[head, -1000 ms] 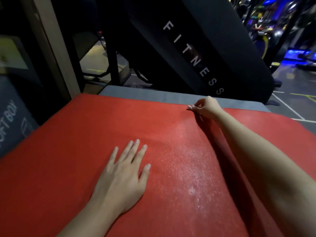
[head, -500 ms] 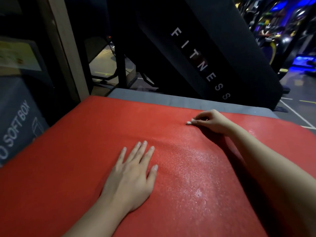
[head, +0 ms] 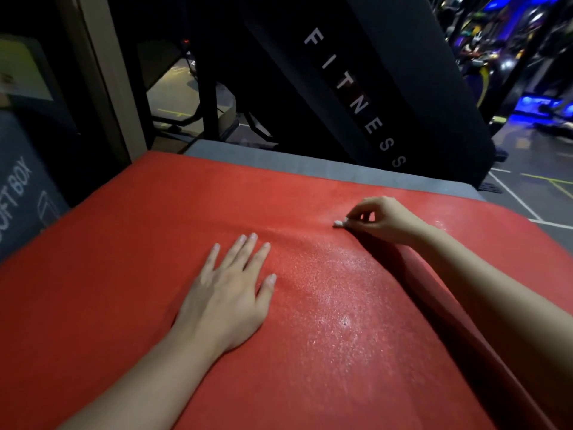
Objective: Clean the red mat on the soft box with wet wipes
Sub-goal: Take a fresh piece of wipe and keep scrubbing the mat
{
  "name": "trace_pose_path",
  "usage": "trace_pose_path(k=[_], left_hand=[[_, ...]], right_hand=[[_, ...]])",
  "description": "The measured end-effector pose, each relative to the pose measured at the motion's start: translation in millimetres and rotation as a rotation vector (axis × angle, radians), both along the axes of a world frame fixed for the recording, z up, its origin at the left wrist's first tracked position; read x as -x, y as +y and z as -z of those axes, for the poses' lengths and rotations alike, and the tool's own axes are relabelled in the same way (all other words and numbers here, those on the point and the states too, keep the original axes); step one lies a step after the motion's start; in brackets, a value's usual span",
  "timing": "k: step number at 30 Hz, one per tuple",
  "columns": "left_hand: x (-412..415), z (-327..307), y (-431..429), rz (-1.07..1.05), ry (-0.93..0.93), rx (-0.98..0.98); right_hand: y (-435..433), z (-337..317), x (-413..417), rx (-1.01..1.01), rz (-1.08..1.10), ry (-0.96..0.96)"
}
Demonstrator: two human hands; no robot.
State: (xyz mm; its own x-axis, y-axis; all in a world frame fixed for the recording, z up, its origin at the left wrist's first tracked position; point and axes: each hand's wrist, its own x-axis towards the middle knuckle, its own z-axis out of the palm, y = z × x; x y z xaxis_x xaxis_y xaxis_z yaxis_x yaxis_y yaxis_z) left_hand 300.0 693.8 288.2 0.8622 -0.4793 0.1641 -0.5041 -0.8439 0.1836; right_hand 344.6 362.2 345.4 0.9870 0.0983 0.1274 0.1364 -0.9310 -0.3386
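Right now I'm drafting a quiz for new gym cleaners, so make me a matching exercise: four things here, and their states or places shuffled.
1 left hand
2 right hand
3 small white wad of wipe
4 grey soft box

A pinched between fingertips, touching the textured red foam mat
B showing past the mat's far edge
C flat, fingers straight
D pinching something

Pairs: 1-C, 2-D, 3-A, 4-B

"FITNESS" — black panel (head: 415, 88); "OFT BOX" — grey box (head: 28, 193).
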Motion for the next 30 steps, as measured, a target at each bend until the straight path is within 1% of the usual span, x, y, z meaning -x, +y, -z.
trace_pose_path(k=[2, 4, 6, 7, 10, 12, 15, 17, 19, 22, 24, 26, 28, 30], left_hand=[[-1.2, 0.1, 0.9, 0.003, 0.006, -0.01], [-2.4, 0.0, 0.2, 0.0, 0.005, -0.012], [-2.0, -0.7, -0.9, 0.001, 0.013, -0.004], [-1.9, -0.7, -0.7, 0.0, 0.016, -0.01], [-1.9, -1.5, -0.7, -0.004, 0.018, -0.015], [-2.2, -2.1, -0.6, 0.001, 0.012, -0.013], [-3.0, -1.1, -0.3, 0.0, 0.01, -0.009], [-3.2, -0.9, -0.4, 0.001, 0.011, -0.006], [-2.9, -1.9, 0.4, 0.002, 0.022, -0.012], [-3.3, -2.2, 0.0, 0.003, 0.032, -0.019], [-2.7, -2.1, -0.2, 0.0, 0.024, -0.024], [-1.2, -3.3, 1.1, -0.005, 0.008, -0.028], [7.6, -8.1, 3.3, 0.003, -0.001, -0.049], [22.3, -12.8, 5.6, 0.011, -0.01, -0.071]], right_hand=[[2.5, 0.4, 19.1, 0.003, -0.031, 0.039], [0.9, 6.3, 12.0, 0.018, 0.032, -0.048], [-1.3, 12.6, -7.3, 0.049, 0.151, -0.161], [-0.8, 15.7, -14.9, 0.059, 0.205, -0.178], [5.8, 19.5, -7.9, 0.065, 0.225, -0.119], [13.0, 11.9, 23.7, 0.074, 0.142, -0.074], [29.7, -0.8, 91.9, 0.012, -0.013, 0.053], [40.7, -4.7, 131.5, -0.005, -0.077, 0.122], [47.7, -4.2, 146.7, -0.006, -0.051, 0.107], [58.1, -1.6, 138.8, -0.063, 0.11, -0.022], [68.1, 0.8, 135.3, -0.09, 0.194, -0.072], [82.3, 2.3, 145.7, -0.093, 0.218, -0.094], [93.9, -1.6, 171.5, -0.072, 0.175, -0.055], [103.2, -10.5, 204.0, -0.073, 0.121, 0.101]])
